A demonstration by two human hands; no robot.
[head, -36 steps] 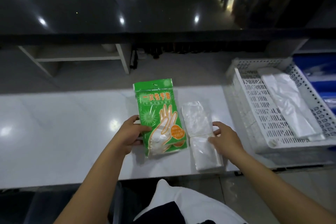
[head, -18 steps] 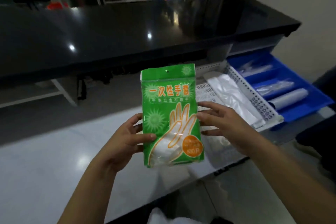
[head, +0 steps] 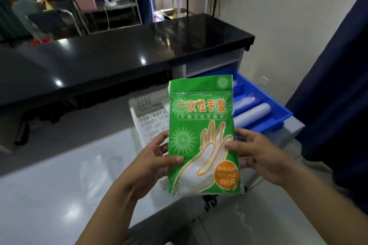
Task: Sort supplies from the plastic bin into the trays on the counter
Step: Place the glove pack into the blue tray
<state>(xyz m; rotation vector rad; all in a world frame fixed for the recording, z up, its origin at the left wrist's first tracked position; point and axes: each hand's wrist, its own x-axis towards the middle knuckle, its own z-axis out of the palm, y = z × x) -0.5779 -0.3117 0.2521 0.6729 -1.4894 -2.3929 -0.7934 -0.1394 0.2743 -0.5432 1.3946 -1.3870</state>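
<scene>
A green pack of disposable gloves (head: 201, 125) is held upright in the air, above the edge of the white counter (head: 49, 185). My left hand (head: 153, 161) grips its left edge, thumb on the front. My right hand (head: 256, 153) grips its right edge. Behind the pack stands a white perforated tray (head: 149, 117), mostly hidden by it. To the right a blue divided tray (head: 264, 103) holds rolls of clear plastic. A clear plastic bag (head: 99, 173) lies flat on the counter at the left.
A black glossy upper counter (head: 119, 59) runs across behind the white one. A dark blue curtain (head: 338, 105) hangs at the right. Shelves, a chair and a pink box stand in the background.
The green pack was lifted off the counter and raised higher; my right hand left the clear bag and took the pack's right edge. My view has turned to the right.
</scene>
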